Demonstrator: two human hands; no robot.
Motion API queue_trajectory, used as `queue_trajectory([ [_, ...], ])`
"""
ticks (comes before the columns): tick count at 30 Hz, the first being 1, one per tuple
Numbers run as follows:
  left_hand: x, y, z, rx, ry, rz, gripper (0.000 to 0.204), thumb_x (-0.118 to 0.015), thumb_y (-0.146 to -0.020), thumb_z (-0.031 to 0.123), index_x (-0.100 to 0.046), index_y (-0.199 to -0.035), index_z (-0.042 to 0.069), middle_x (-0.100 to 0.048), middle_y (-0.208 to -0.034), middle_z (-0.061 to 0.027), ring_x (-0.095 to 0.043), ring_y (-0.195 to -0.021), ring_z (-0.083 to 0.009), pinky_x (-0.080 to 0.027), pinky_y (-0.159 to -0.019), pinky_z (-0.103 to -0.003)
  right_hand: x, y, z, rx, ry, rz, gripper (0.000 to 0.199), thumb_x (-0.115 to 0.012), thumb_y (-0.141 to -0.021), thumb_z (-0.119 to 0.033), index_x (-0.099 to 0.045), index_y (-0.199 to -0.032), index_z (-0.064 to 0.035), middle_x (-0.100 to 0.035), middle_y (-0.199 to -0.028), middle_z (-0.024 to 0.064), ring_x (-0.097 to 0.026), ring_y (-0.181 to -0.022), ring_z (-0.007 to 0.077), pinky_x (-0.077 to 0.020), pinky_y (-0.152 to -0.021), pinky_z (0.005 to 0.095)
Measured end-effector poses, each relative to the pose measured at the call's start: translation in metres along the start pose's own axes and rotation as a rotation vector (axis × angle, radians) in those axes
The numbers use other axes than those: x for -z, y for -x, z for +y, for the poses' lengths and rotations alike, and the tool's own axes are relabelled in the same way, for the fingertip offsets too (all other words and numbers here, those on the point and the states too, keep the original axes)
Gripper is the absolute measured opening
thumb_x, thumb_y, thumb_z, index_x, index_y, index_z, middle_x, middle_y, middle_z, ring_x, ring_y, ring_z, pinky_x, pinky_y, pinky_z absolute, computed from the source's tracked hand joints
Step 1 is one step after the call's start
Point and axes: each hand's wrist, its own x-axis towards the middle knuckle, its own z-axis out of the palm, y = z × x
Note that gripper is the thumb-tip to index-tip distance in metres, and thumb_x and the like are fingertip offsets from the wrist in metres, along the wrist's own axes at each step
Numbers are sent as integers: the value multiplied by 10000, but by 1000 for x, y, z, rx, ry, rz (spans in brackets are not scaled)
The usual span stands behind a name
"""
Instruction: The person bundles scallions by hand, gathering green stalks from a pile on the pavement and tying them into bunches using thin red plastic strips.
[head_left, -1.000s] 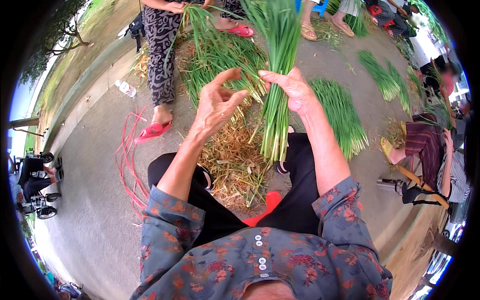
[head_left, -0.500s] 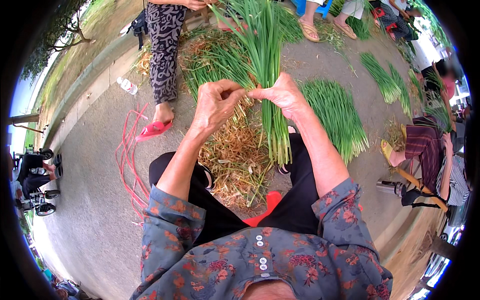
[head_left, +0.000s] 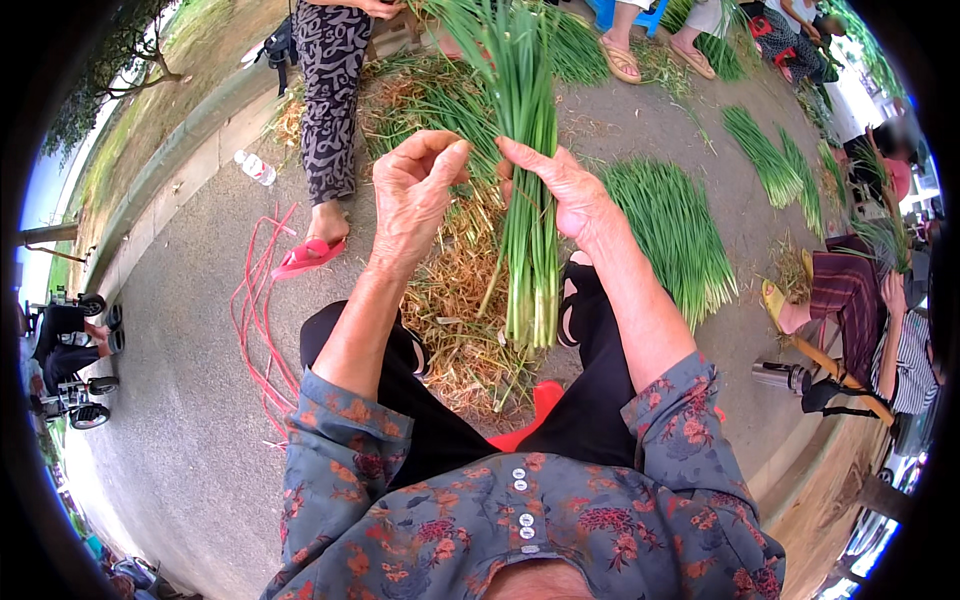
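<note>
1. Head view, bundle: a bunch of green stalks (head_left: pixel 528 180) is held upright in front of the person's chest. Its long axis runs near vertical in the picture, leaf tips toward the top edge, pale cut ends hanging low between the knees.
2. Head view, right hand (head_left: pixel 560 190): it is closed around the middle of the bunch, thumb and fingers wrapped on the stalks. This hand carries the load and touches the bunch.
3. Head view, left hand (head_left: pixel 415 190): raised just beside the bunch on its left, fingertips drawn together in a pinch. Whether a stalk or strip sits in the pinch cannot be told.
4. Head view, surface: paved ground (head_left: pixel 180 400) below, with a heap of dry trimmings (head_left: pixel 460 320) directly under the bunch and red cords (head_left: pixel 255 320) to the left.
5. Head view, room: a laid-out row of stalks (head_left: pixel 675 235) lies right of the right forearm; other people stand and sit near the top and right edges.
</note>
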Motion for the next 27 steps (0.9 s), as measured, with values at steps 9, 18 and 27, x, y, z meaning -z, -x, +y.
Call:
queue_trajectory([
  [9,3,8,6,252,654,-265,95,-517,-853,177,-502,-840,85,-595,-855,-94,-572,-843,-219,-428,-835,-387,19,-2,-13,191,-44,170,304,-729,-696,-233,-544,-891,-92,-566,-704,14,-559,-617,122,-496,-527,271],
  [18,20,9,9,307,857,-165,82,-512,-856,131,-464,-880,68,-461,-718,-10,-502,-671,-126,-468,-621,-238,38,-4,-18,239,-51,229,265,-713,-713,-227,-546,-850,-73,-563,-676,24,-561,-573,128,-501,-474,292],
  [27,1,14,1,162,54,-112,155,-585,-823,182,-605,-845,29,-509,-623,35,-410,-525,-37,-324,-461,-181,31,-4,-16,277,-43,259,261,-719,-708,-218,-556,-853,-74,-564,-671,22,-554,-560,118,-488,-469,275],
])
